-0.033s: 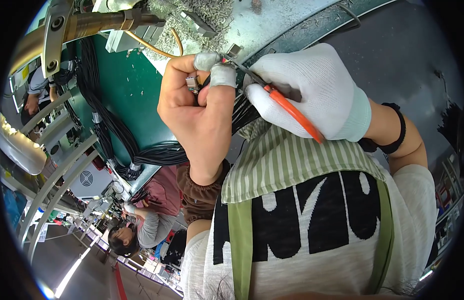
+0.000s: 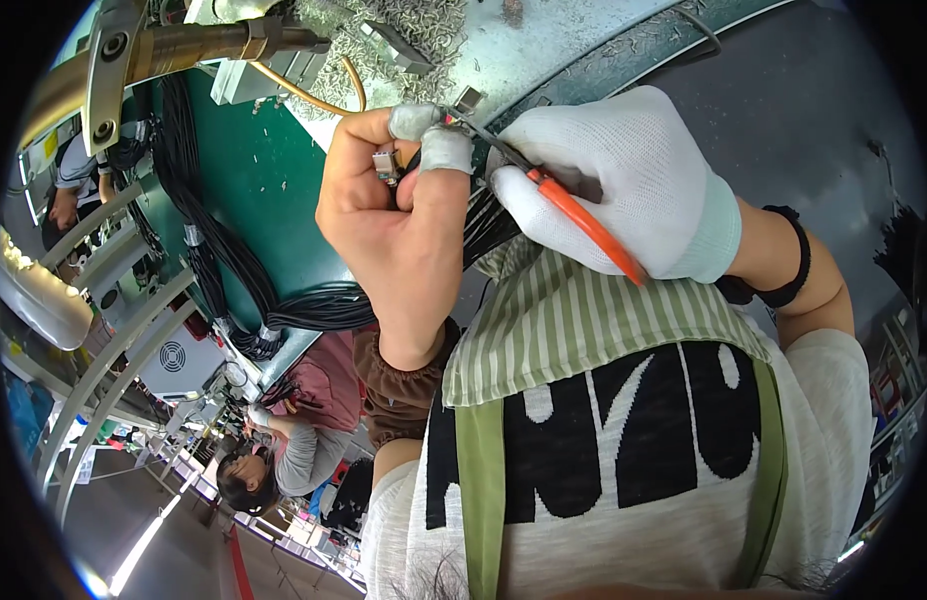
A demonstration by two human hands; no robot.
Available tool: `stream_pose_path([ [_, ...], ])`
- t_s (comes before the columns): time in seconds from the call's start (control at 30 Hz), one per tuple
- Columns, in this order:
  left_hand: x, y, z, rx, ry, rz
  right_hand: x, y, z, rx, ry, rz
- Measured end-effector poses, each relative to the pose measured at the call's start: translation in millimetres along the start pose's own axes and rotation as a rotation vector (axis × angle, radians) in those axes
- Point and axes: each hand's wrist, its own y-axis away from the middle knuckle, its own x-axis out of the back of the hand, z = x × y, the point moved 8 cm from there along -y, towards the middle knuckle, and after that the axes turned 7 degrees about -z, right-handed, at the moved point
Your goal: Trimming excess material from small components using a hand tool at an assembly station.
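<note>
My left hand (image 2: 399, 225) is bare, with pale covers on its thumb and index fingertips. Those two tips pinch the end of a cable with small coloured wires (image 2: 450, 120). A small metal plug connector (image 2: 386, 163) shows inside the curl of its fingers. My right hand (image 2: 634, 180), in a white knit glove, is closed around a slim metal tool with an orange handle (image 2: 589, 225). The tool's narrow tip reaches the wires at my left fingertips. Whether it is tweezers or pliers, I cannot tell. Black cables (image 2: 489, 228) hang between my hands.
Bundled black cables (image 2: 224, 270) cross the green bench (image 2: 294, 230) at left. Ahead lie a heap of small grey scraps (image 2: 424, 30), a metal block (image 2: 399, 48) and a brass-coloured rod (image 2: 184, 45). A co-worker (image 2: 294, 460) sits at lower left.
</note>
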Motion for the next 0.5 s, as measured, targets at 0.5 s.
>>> stream_pose_path([
  [0.5,-13,1,-4,0.013,0.003,-0.033,-2,4,11,-0.014,0.352,0.099],
])
